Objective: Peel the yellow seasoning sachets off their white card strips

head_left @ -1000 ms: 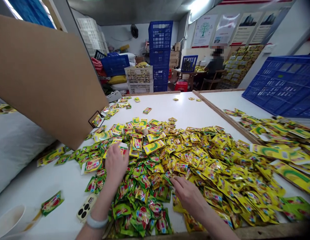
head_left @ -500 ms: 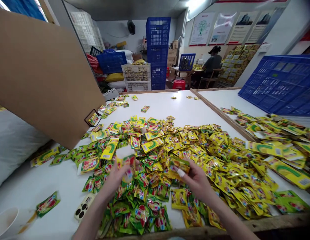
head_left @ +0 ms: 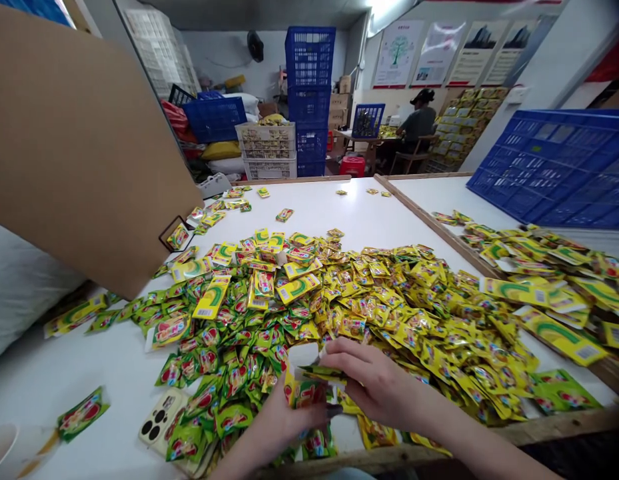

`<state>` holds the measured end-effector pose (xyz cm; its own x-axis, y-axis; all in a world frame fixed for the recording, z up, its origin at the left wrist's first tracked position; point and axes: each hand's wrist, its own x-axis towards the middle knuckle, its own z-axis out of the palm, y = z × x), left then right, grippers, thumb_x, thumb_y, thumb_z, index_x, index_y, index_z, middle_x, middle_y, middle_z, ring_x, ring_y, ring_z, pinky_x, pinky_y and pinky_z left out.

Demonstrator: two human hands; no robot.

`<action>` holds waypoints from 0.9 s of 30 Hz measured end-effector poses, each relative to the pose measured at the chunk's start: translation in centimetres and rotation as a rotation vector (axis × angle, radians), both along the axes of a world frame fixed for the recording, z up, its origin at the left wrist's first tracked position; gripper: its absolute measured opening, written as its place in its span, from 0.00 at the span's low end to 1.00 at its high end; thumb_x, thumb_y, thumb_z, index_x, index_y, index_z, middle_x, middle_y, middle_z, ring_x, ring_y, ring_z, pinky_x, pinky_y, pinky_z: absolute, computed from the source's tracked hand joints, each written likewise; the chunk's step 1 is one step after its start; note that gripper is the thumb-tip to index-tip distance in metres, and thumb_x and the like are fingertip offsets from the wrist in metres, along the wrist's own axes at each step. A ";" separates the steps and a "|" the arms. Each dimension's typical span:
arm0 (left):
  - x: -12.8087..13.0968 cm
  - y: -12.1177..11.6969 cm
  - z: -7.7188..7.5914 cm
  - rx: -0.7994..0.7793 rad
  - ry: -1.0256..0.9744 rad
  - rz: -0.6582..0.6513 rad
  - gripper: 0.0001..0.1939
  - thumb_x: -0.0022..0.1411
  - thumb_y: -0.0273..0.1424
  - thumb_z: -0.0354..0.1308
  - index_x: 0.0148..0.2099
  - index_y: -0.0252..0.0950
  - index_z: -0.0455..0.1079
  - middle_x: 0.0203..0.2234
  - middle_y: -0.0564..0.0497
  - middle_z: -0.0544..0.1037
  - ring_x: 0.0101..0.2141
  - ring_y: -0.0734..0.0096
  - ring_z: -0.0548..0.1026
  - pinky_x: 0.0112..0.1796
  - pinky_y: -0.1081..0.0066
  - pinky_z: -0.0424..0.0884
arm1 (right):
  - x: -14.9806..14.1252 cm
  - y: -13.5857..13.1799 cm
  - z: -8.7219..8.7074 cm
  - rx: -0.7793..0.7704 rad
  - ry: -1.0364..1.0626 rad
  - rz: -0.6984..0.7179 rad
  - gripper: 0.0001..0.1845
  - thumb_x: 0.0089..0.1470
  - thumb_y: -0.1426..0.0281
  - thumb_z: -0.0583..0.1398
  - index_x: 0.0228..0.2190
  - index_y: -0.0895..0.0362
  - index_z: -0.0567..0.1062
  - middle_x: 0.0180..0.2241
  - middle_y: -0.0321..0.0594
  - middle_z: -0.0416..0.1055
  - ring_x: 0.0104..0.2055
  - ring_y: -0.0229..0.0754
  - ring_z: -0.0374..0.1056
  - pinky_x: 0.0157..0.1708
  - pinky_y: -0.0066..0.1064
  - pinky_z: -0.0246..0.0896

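My left hand (head_left: pixel 292 417) is closed round a small yellow and red carton (head_left: pixel 300 388), held upright with its white top flap (head_left: pixel 303 353) raised. Over the carton's mouth, my right hand (head_left: pixel 376 380) pinches small candy packets (head_left: pixel 322 375); how many is hidden by the fingers. The packets touch or lie partly inside the opening. Beneath both hands spreads a heap of green packets (head_left: pixel 234 380) on the left and yellow packets (head_left: pixel 429 313) on the right. Flat yellow cartons (head_left: pixel 212 297) lie on top of the heap.
A phone (head_left: pixel 159 419) lies at the near left, partly under green packets. Beside it are a white cup (head_left: pixel 2 447) and a lone packet (head_left: pixel 82 413). A cardboard sheet (head_left: pixel 84 147) leans at left. A wooden strip (head_left: pixel 434 227) and blue crate (head_left: pixel 554 167) stand right. A person (head_left: pixel 420 123) sits far back.
My hands have come together. The left hand moved right and nearer with the carton; the right hand brought its packets left to the carton's mouth.
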<state>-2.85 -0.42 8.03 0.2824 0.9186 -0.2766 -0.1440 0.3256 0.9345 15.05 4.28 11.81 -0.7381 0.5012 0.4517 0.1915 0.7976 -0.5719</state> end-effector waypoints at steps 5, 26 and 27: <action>0.1 0.0 0.0 -0.019 -0.048 -0.086 0.20 0.43 0.39 0.66 0.38 0.35 0.68 0.26 0.54 0.70 0.28 0.73 0.67 0.34 0.71 0.66 | 0.1 -0.2 0.3 -0.443 0.325 -0.168 0.11 0.55 0.76 0.53 0.40 0.54 0.64 0.34 0.39 0.67 0.35 0.37 0.66 0.35 0.27 0.66; 1.2 -0.6 0.2 -0.030 -0.029 -0.134 0.17 0.40 0.36 0.66 0.28 0.34 0.63 0.17 0.59 0.63 0.20 0.79 0.60 0.24 0.76 0.59 | 0.1 -0.3 -0.1 -0.227 0.018 -0.051 0.21 0.48 0.84 0.50 0.43 0.56 0.64 0.38 0.42 0.67 0.41 0.39 0.63 0.41 0.29 0.59; 1.4 -0.5 0.4 -0.022 -0.024 -0.130 0.17 0.40 0.36 0.66 0.30 0.34 0.63 0.18 0.59 0.64 0.21 0.78 0.60 0.25 0.75 0.60 | 0.2 -0.5 0.2 -0.245 -0.048 -0.057 0.22 0.47 0.84 0.50 0.43 0.56 0.65 0.38 0.42 0.67 0.41 0.39 0.63 0.40 0.29 0.59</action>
<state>-1.48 -0.95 8.39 0.4053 0.8677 -0.2878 -0.1215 0.3632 0.9238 15.27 3.80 11.98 -0.7231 0.6325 0.2774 0.2634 0.6238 -0.7359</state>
